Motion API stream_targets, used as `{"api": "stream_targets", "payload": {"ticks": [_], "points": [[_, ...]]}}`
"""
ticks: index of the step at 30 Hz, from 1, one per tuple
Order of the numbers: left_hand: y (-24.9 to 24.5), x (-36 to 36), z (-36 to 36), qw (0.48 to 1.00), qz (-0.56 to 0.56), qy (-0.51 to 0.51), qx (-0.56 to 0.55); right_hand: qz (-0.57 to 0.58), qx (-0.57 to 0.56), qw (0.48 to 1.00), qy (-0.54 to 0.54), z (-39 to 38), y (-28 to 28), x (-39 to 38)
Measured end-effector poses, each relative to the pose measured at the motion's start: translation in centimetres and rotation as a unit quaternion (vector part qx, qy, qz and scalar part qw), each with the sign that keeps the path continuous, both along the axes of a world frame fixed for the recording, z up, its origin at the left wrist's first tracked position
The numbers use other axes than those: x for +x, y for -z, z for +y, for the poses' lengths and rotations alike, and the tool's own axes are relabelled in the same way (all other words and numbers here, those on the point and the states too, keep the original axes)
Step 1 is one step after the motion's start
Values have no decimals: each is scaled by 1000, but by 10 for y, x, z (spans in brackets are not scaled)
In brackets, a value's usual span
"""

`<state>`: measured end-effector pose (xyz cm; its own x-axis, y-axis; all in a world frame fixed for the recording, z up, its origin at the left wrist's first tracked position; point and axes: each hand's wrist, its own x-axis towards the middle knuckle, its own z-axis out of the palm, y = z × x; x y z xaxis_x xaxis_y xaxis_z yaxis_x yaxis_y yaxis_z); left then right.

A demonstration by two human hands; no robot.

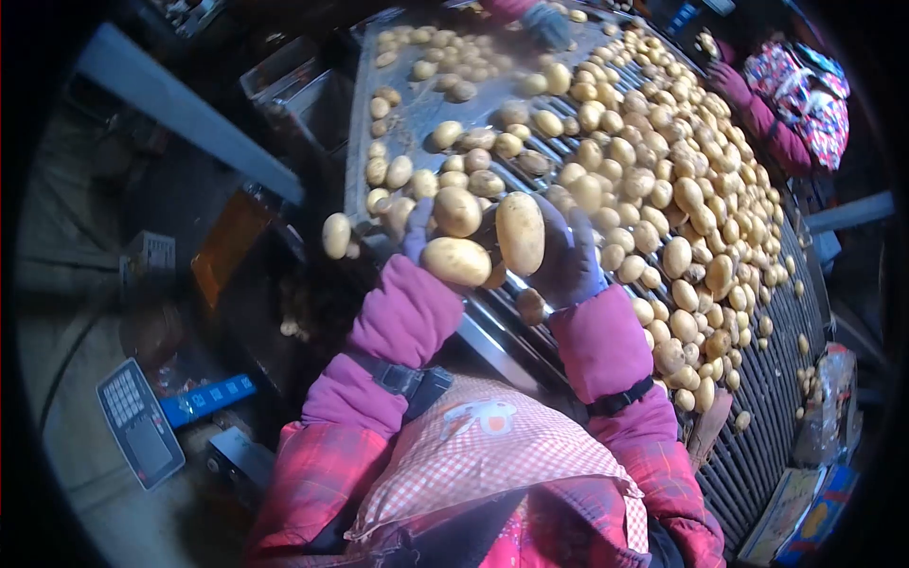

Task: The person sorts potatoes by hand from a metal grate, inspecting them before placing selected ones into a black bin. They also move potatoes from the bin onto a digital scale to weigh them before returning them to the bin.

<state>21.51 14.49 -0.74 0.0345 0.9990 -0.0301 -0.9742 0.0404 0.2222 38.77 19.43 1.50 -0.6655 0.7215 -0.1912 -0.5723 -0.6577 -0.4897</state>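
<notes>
My left hand (415,231), in a purple glove, is curled around the side of potatoes. A round potato (456,211) and a longer potato (455,261) lie against it and cover most of its palm and fingers. Across from it, my right hand (576,263), gloved too, grips a large oval potato (521,234) held upright. A darker potato (531,306) shows just below that hand, by the metal edge. Both hands are above the near end of the sorting table.
A large heap of potatoes (701,199) covers the roller bars (748,473) on the right. More potatoes lie on the metal sheet (365,123) at the left. Co-workers' gloved hands (547,26) (729,85) are at the far side. A scale (140,423) stands lower left.
</notes>
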Motion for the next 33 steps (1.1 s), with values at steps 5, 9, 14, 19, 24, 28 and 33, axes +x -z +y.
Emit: {"api": "stream_targets", "payload": {"ticks": [5, 9, 14, 19, 24, 28, 33], "points": [[0, -25, -32, 995, -73, -60, -35, -60, 55, 996, 19, -28, -19, -40], [-16, -49, -59, 993, -61, -101, 23, -140, 258, 952, -83, -37, -12, -62], [-21, -82, -104, 986, -125, -109, -3, -366, 622, 690, -57, -60, -13, -99], [-7, -119, -161, 949, -254, 69, 174, -276, 531, 773, -213, -81, -19, -123], [-2, -143, -209, 954, -161, -246, -52, -429, 641, 622, -133, -80, 6, -99], [4, -180, -227, 908, -146, -367, -141, -462, 773, 425, -90, -77, 33, -75], [21, -219, -232, 948, 85, -304, 33, -476, 779, 394, -110, -78, 27, -77]]}}
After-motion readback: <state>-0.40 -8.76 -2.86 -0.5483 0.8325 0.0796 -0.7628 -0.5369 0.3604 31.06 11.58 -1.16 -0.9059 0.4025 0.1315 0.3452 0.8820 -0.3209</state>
